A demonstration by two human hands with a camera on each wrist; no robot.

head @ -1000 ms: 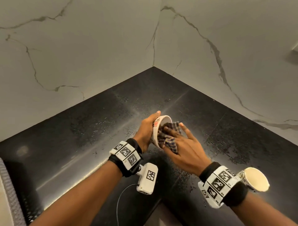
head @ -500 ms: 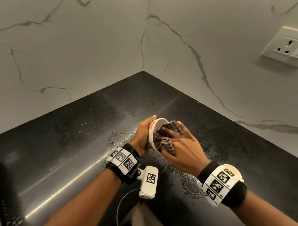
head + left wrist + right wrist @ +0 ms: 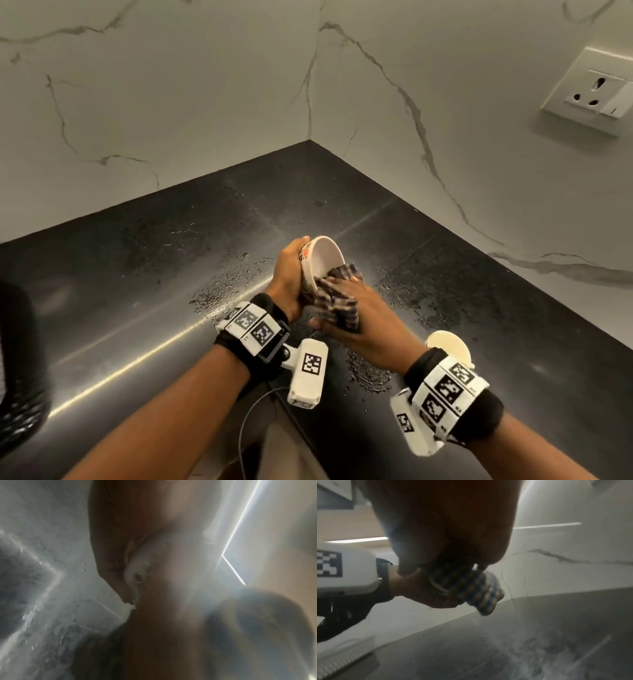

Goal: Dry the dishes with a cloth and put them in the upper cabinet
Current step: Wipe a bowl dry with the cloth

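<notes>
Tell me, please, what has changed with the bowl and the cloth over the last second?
The right hand has drawn the checked cloth down from inside the bowl to its lower rim, leaving most of the white interior bare. The left hand still grips the bowl, tilted on its side above the wet black counter. The second cup stays behind the right wrist. Nothing was let go.

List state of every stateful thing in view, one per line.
bowl: held tilted on its side above the counter, opening facing right
checked cloth: bunched, pressed against the bowl's lower rim
left hand: grips the bowl from behind
right hand: holds the checked cloth
cup: on the counter, opening showing, partly hidden by the right wrist
black counter: wet, droplets scattered
wall socket: nothing plugged in
</notes>
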